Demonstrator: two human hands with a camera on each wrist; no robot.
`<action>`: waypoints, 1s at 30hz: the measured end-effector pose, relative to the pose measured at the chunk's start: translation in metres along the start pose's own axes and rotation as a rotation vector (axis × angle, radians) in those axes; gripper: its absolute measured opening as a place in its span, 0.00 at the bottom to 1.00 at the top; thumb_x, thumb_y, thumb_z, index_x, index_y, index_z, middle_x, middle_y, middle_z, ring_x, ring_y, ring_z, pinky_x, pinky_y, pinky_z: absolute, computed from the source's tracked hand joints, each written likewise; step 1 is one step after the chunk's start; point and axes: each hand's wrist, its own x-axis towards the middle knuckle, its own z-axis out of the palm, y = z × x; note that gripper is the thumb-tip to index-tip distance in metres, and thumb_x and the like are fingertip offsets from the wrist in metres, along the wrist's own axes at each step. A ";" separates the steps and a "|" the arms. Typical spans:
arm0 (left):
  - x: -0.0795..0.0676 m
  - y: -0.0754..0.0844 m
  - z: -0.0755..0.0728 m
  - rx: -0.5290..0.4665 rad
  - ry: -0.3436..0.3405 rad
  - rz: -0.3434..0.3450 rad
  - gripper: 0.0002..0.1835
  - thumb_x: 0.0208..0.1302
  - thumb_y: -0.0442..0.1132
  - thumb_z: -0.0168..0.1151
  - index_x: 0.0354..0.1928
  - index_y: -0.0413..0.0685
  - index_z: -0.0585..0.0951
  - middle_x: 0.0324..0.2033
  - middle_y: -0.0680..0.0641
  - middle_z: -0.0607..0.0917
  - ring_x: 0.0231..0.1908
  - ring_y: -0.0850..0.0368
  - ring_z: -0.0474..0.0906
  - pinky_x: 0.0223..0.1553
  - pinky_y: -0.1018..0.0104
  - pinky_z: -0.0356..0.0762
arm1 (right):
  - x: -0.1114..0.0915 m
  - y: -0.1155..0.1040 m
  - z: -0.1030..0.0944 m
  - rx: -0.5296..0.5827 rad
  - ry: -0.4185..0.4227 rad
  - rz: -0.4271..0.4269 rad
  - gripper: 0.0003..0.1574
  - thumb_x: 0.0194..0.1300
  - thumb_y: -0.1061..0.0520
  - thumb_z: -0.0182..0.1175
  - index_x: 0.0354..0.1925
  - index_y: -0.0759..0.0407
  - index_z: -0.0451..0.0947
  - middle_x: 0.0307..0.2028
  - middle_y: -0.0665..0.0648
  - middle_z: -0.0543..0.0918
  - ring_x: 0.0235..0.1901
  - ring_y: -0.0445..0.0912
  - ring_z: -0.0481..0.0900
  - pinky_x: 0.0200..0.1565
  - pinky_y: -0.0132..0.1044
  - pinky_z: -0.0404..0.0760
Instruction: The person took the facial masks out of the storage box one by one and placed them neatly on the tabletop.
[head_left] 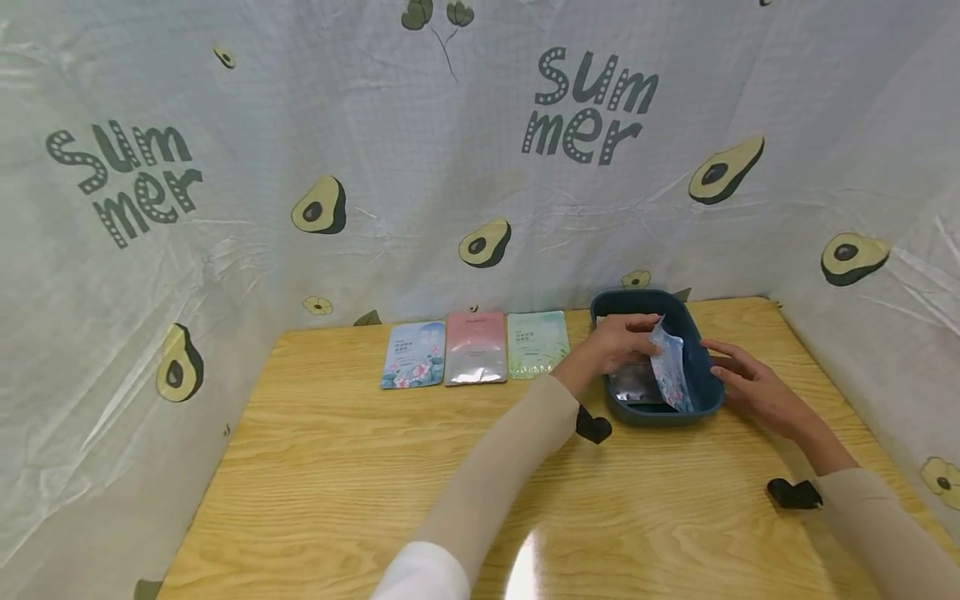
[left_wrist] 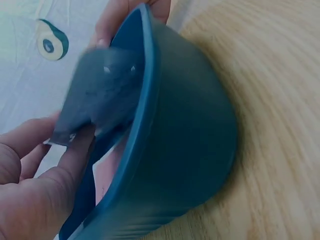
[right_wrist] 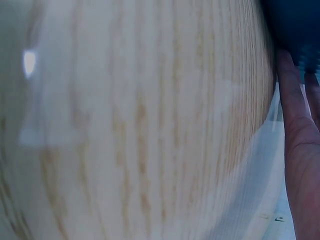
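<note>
My left hand (head_left: 621,342) pinches a blue floral sheet-mask packet (head_left: 670,367) between thumb and fingers, inside a dark blue plastic bin (head_left: 705,379). In the left wrist view the packet (left_wrist: 102,90) appears dark and tilted, its lower end beside the thumb. Beneath it in the bin lies a packet with a silvery lower part (head_left: 636,385), partly covered by the hand. My right hand (head_left: 757,392) rests its extended fingers against the bin's right side. The right wrist view has those fingers (right_wrist: 295,100) along the outer wall of the bin.
Left of the bin, three packets lie in a row along the table's back edge: a blue floral one (head_left: 414,356), a pink one (head_left: 476,346) and a green one (head_left: 537,343). A printed avocado cloth (head_left: 405,150) hangs behind the wooden table (head_left: 360,467).
</note>
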 end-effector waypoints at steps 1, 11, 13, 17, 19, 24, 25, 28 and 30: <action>-0.001 0.000 0.000 -0.002 -0.015 -0.003 0.33 0.62 0.17 0.63 0.69 0.46 0.76 0.64 0.41 0.78 0.57 0.48 0.80 0.61 0.49 0.78 | 0.000 0.000 0.000 0.002 0.000 -0.001 0.35 0.83 0.52 0.45 0.81 0.52 0.49 0.71 0.60 0.60 0.58 0.24 0.69 0.50 0.26 0.80; -0.017 -0.004 0.002 0.137 0.022 0.025 0.32 0.72 0.23 0.56 0.72 0.59 0.74 0.61 0.42 0.79 0.50 0.45 0.82 0.52 0.37 0.81 | -0.001 0.002 0.002 -0.033 0.011 0.003 0.35 0.83 0.51 0.46 0.81 0.51 0.49 0.72 0.68 0.59 0.57 0.22 0.69 0.49 0.26 0.80; -0.019 -0.004 0.000 0.142 0.060 0.066 0.30 0.71 0.24 0.57 0.71 0.53 0.74 0.62 0.41 0.80 0.46 0.46 0.83 0.49 0.37 0.82 | -0.001 0.002 0.003 -0.033 0.010 -0.002 0.35 0.83 0.52 0.46 0.81 0.51 0.49 0.72 0.66 0.59 0.57 0.22 0.69 0.49 0.26 0.80; -0.024 -0.004 -0.006 0.142 0.161 0.143 0.20 0.70 0.25 0.61 0.61 0.42 0.75 0.54 0.39 0.84 0.35 0.49 0.84 0.42 0.44 0.86 | -0.001 0.003 0.004 -0.023 0.010 -0.014 0.35 0.83 0.52 0.46 0.81 0.51 0.50 0.70 0.57 0.62 0.57 0.23 0.69 0.49 0.25 0.80; -0.028 -0.002 -0.010 0.172 0.190 0.165 0.16 0.69 0.27 0.63 0.56 0.42 0.77 0.50 0.40 0.85 0.32 0.52 0.83 0.40 0.47 0.87 | -0.001 0.003 0.005 -0.013 0.010 -0.019 0.35 0.83 0.53 0.46 0.81 0.51 0.50 0.69 0.52 0.63 0.57 0.23 0.70 0.49 0.25 0.81; -0.039 0.002 -0.024 0.354 0.240 0.224 0.14 0.69 0.32 0.66 0.54 0.43 0.83 0.49 0.42 0.87 0.35 0.55 0.83 0.42 0.49 0.86 | -0.001 0.003 0.006 -0.014 0.014 -0.015 0.35 0.83 0.53 0.46 0.81 0.52 0.50 0.68 0.53 0.64 0.57 0.24 0.70 0.49 0.26 0.81; -0.041 0.003 -0.027 0.378 0.245 0.233 0.14 0.69 0.33 0.66 0.55 0.42 0.83 0.49 0.42 0.87 0.36 0.55 0.84 0.45 0.47 0.86 | -0.001 0.002 0.006 -0.018 0.016 -0.012 0.35 0.83 0.52 0.46 0.81 0.52 0.50 0.69 0.55 0.63 0.57 0.24 0.70 0.49 0.26 0.81; -0.045 0.004 -0.030 0.397 0.233 0.243 0.15 0.69 0.33 0.66 0.56 0.40 0.84 0.49 0.41 0.88 0.42 0.52 0.86 0.48 0.48 0.85 | -0.002 0.002 0.005 -0.044 0.027 -0.009 0.35 0.83 0.51 0.46 0.81 0.51 0.50 0.70 0.58 0.62 0.57 0.23 0.69 0.49 0.26 0.81; -0.046 0.004 -0.030 0.351 0.199 0.225 0.17 0.68 0.30 0.67 0.58 0.38 0.83 0.49 0.40 0.88 0.43 0.49 0.87 0.46 0.49 0.86 | -0.002 0.002 0.005 -0.048 0.029 -0.017 0.35 0.83 0.52 0.46 0.81 0.51 0.50 0.69 0.54 0.63 0.57 0.23 0.69 0.49 0.25 0.81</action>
